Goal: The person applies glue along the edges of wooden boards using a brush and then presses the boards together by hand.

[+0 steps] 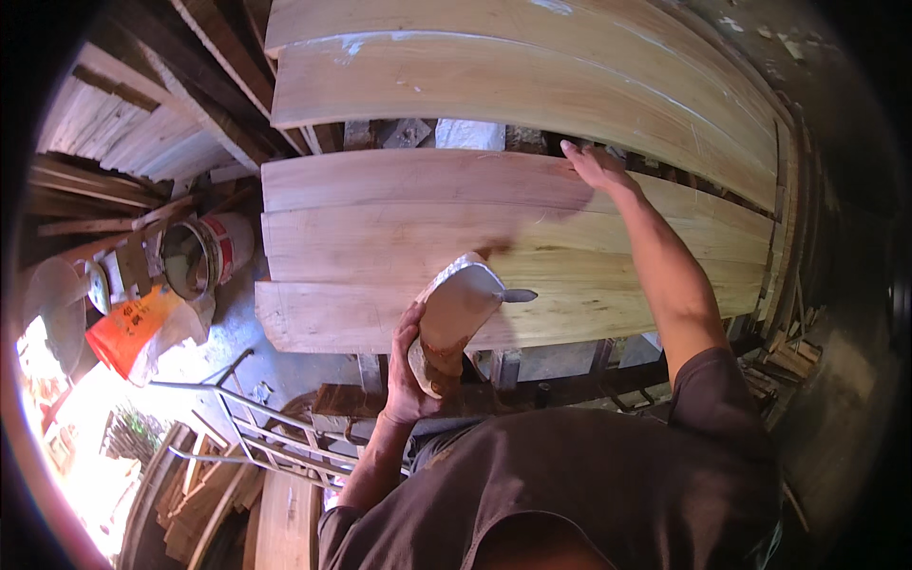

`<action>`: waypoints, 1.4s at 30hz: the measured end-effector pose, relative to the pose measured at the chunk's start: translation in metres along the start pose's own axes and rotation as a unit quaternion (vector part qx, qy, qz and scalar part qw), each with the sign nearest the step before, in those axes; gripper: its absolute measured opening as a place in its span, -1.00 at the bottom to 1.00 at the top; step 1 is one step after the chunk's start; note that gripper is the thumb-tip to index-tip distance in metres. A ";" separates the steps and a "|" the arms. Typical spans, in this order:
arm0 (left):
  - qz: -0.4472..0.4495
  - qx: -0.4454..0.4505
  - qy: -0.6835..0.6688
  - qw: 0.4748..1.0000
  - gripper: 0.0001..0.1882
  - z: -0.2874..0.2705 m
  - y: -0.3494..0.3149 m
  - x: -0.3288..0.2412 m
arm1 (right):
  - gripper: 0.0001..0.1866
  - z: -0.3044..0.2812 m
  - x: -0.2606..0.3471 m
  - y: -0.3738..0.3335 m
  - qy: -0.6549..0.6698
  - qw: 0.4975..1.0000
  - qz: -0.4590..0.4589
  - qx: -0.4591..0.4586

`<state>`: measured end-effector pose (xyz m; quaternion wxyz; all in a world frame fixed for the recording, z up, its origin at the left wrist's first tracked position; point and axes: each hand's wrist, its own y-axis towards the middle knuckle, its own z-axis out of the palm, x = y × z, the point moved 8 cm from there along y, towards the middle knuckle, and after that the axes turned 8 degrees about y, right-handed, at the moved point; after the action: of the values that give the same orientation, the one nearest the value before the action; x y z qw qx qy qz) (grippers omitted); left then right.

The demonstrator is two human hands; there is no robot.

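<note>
Gripping a cut-open pale container (463, 309) at the frame's centre, the left hand (407, 382) is well apart from the right hand (600, 169), upper right of centre, its fingers extended, contact uncertain. White streaks mark the upper boards (570, 90); the middle boards (361, 228) plainly show none, so seem less far along. The container's contents and how the dark pointed piece (520, 295) attaches are unclear.

Washed-out glare at lower left, dim right side, fisheye-curved boards (361, 239).
</note>
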<state>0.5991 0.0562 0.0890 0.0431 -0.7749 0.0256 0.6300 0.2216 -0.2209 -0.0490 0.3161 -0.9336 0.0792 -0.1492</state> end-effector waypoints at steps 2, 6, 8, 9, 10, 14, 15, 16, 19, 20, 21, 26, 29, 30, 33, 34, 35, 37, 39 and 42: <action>0.003 0.000 -0.024 1.000 -0.07 0.001 -0.007 0.004 | -0.33 -0.002 0.011 -0.010 0.029 0.995 -0.036 0.083; 0.000 -0.006 -0.017 1.000 -0.03 0.000 -0.003 -0.005 | -0.44 -0.032 0.032 -0.090 -0.019 0.955 -0.248 -0.161; -0.004 -0.008 -0.019 1.000 -0.04 0.001 -0.005 -0.003 | -0.37 -0.021 0.023 -0.115 -0.008 0.943 -0.287 -0.168; -0.007 -0.010 -0.020 1.000 -0.05 0.000 -0.007 -0.003 | -0.36 -0.017 0.018 -0.122 0.004 0.938 -0.301 -0.172; -0.008 -0.007 0.017 1.000 -0.08 -0.002 -0.004 -0.006 | -0.35 -0.017 0.017 -0.123 0.011 0.942 -0.288 -0.171; -0.024 -0.003 0.046 0.999 -0.15 -0.008 0.009 -0.020 | -0.36 -0.017 0.016 -0.100 0.028 0.982 -0.166 -0.083; -0.008 -0.006 0.058 0.998 -0.15 -0.010 0.012 -0.024 | -0.37 -0.015 0.013 -0.098 0.029 0.992 -0.115 -0.040; 0.005 -0.013 0.071 0.997 -0.15 -0.012 0.015 -0.028 | -0.38 -0.025 0.030 -0.112 0.048 0.979 -0.167 -0.106; 0.030 -0.039 0.104 0.993 -0.19 -0.024 0.021 -0.040 | -0.39 -0.034 0.094 -0.186 0.095 0.898 -0.319 -0.286; 0.020 -0.054 0.105 0.993 -0.19 -0.025 0.020 -0.040 | -0.41 -0.018 0.112 -0.206 0.124 0.921 -0.303 -0.209; 0.012 -0.064 0.104 0.992 -0.18 -0.027 0.020 -0.040 | -0.43 -0.002 0.128 -0.231 0.150 0.939 -0.281 -0.131; 0.075 -0.073 0.130 0.986 -0.23 -0.032 0.026 -0.062 | -0.54 0.044 0.164 -0.282 0.076 0.936 -0.322 -0.118; 0.091 -0.069 0.161 0.980 -0.24 -0.032 0.021 -0.061 | -0.65 0.050 0.188 -0.301 0.050 0.898 -0.397 -0.181; 0.093 -0.073 0.158 0.980 -0.24 -0.031 0.018 -0.059 | -0.68 0.058 0.194 -0.300 0.034 0.898 -0.401 -0.179; 0.062 -0.065 0.174 0.981 -0.25 -0.029 0.017 -0.052 | -0.75 0.055 0.200 -0.300 0.028 0.913 -0.374 -0.160; 0.069 -0.069 0.170 0.981 -0.25 -0.028 0.017 -0.056 | -0.76 0.051 0.198 -0.303 0.045 0.913 -0.368 -0.171; 0.075 -0.074 0.166 0.980 -0.25 -0.028 0.018 -0.061 | -0.77 0.046 0.195 -0.305 0.061 0.913 -0.361 -0.181; 0.087 -0.078 0.177 0.977 -0.26 -0.029 0.020 -0.065 | -0.83 0.026 0.186 -0.308 0.094 0.899 -0.351 -0.244; 0.097 -0.075 0.206 0.971 -0.26 -0.029 0.023 -0.064 | -0.87 0.020 0.183 -0.304 0.109 0.891 -0.333 -0.289; 0.110 -0.085 0.187 0.972 -0.27 -0.027 0.029 -0.067 | -0.89 0.044 0.177 -0.286 0.111 0.900 -0.291 -0.306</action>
<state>0.6088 0.0234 0.1590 -0.0978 -0.8724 0.0650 0.4744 0.4185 -0.0140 0.1338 -0.0529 -0.9432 -0.1194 -0.3055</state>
